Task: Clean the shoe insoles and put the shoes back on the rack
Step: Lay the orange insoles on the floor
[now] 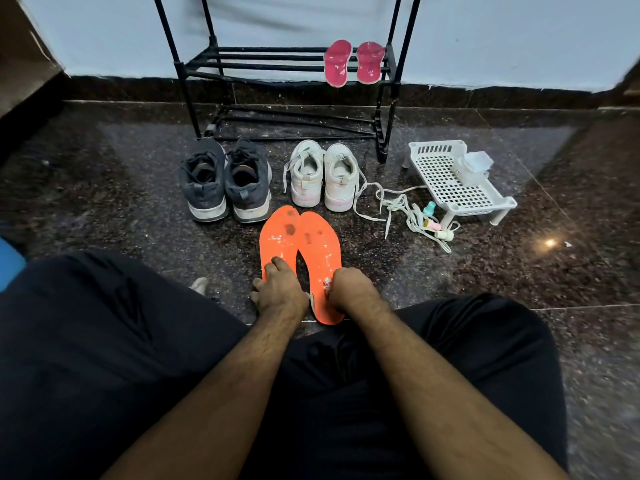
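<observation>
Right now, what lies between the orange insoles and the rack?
In the head view, two pairs: dark sneakers and white sneakers, between orange insoles and rack.

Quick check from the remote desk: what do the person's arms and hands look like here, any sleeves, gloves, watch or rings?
Both forearms are bare right up to the bottom edge of the frame, so no sleeves show. The left hand and right hand wear no gloves. No watch, band or ring is visible on either wrist or on the fingers that show. Dark trousers cover the legs beside the arms.
</observation>
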{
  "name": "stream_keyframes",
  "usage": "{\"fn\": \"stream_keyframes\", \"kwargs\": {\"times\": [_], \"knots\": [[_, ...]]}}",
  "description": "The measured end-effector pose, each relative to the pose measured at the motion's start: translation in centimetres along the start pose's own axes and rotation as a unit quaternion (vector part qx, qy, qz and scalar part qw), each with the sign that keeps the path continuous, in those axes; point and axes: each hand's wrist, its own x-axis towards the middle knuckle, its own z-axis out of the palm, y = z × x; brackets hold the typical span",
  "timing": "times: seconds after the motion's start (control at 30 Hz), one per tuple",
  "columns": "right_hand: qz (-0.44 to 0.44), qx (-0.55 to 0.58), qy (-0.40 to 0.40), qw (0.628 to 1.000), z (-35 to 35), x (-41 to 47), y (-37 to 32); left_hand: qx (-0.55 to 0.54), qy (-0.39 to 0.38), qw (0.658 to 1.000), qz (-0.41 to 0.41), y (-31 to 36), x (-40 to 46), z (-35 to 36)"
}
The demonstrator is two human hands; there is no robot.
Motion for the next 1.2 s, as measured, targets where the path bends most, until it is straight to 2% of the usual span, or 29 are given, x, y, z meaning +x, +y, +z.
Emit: {"fn": "stream_keyframes", "kwargs": {"times": [0.23,0.37,0.47,0.53,0.77,0.97,1.1,1.2], "knots": [[-0.004,-0.052,0.035,0.998,-0.7,-0.7,0.0,0.015,0.006,1.000,-0.013,-0.1,0.4,0.1],[-0.032,-0.030,0.086,0.995,-0.9,0.0,0.2,0.021,0.013,1.000,-0.013,0.1,0.5,0.0],[-0.088,0.000,0.047,0.995,-0.1,1.0,-0.1,0.003,0.010,1.000,-0.015,0.4,0.7,-0.3],[-0.104,-0.030,0.019,0.994,0.7,1.4,-0.3,0.000,0.007,1.000,-0.012,0.6,0.8,-0.5],[-0.094,-0.072,0.024,0.993,2.1,2.1,-0.6,-0.021,0.040,0.999,0.010,0.8,2.2,0.0],[-0.010,-0.045,0.050,0.998,1.7,3.3,0.5,-0.041,0.052,0.998,0.021,0.9,2.0,0.2],[-0.027,-0.032,0.007,0.999,0.9,3.5,0.8,-0.036,0.040,0.998,0.013,0.6,1.3,0.3],[-0.034,-0.029,0.007,0.999,0.7,3.7,0.7,-0.034,0.045,0.998,0.013,0.5,1.1,0.6]]}}
